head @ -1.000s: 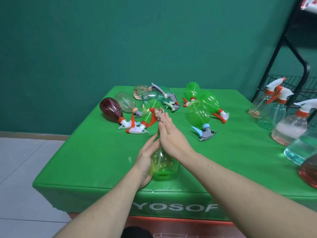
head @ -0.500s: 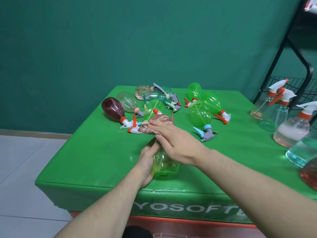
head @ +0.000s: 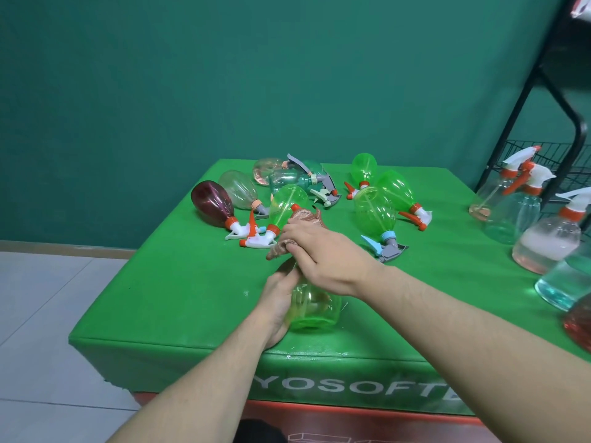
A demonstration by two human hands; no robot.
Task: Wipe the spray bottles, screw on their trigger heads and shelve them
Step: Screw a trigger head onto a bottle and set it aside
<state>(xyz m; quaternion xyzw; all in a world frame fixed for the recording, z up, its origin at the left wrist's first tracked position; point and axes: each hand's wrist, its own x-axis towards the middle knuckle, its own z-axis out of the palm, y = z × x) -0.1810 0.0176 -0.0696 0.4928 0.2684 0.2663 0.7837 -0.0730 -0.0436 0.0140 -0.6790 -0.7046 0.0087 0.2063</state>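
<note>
A clear green spray bottle (head: 315, 306) stands near the front edge of the green table (head: 179, 292). My left hand (head: 278, 302) grips its left side. My right hand (head: 323, 251) covers the bottle's top and holds a brown cloth (head: 303, 219) against it; the neck and any trigger head are hidden under that hand. Several other bottles lie further back: a dark red one (head: 212, 203), a green one (head: 286, 204) just behind the cloth, and another green one with a blue collar (head: 375, 214).
Upright bottles with white and orange trigger heads (head: 550, 238) stand on a black wire rack (head: 563, 100) at the right. A green wall runs behind the table. Grey floor tiles (head: 41, 314) lie to the left.
My right hand has turned from a flat, upright pose to lying over the bottle's top, and the brown cloth now spreads out under its fingers. The left hand keeps its grip.
</note>
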